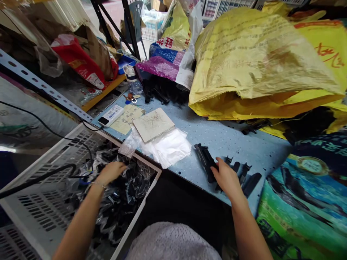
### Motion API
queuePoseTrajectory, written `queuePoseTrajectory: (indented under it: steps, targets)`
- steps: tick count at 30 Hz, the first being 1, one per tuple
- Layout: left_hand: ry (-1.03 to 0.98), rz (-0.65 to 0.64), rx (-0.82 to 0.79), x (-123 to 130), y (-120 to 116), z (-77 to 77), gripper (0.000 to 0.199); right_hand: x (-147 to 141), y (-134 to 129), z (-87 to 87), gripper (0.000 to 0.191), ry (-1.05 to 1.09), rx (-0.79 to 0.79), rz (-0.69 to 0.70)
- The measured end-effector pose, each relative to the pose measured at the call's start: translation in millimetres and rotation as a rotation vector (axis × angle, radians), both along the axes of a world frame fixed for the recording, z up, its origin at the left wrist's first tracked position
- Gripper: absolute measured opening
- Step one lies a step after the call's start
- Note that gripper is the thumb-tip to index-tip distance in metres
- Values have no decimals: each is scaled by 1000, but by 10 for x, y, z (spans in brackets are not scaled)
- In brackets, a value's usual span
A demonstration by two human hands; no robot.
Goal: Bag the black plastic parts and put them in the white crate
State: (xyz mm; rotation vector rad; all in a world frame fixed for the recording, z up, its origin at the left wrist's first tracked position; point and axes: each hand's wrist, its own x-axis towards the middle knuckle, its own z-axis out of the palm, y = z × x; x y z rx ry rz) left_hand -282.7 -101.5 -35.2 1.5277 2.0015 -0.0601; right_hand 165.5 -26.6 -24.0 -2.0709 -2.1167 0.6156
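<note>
Blue bench [225,135], cluttered. R hand [227,177] at 4 o'clock pinches the near end of a blk part [204,159]; L hand [110,173] at 8 o'clock, fingers loosely curled over bagged pcs [116,202] in crate [146,196], grip can't tell. Risks: part's close to bench edge, so a careless tug could drop it; slick, tangled bags may slip or snag.

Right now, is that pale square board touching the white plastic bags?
Touching: the head view shows the board lying on top of the white bags, covering part of them.
</note>
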Motion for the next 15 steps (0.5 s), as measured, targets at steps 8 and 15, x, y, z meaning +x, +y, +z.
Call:
queuePoseTrajectory:
  steps: [8,15]
  targets:
    - [-269,-278,687,1923,919,-210,7,-402,148,-150,49,1259,-290,-288]
    - [-747,26,375,1565,1179,-186,3,-820,227,-44,38,1578,-573,-201]
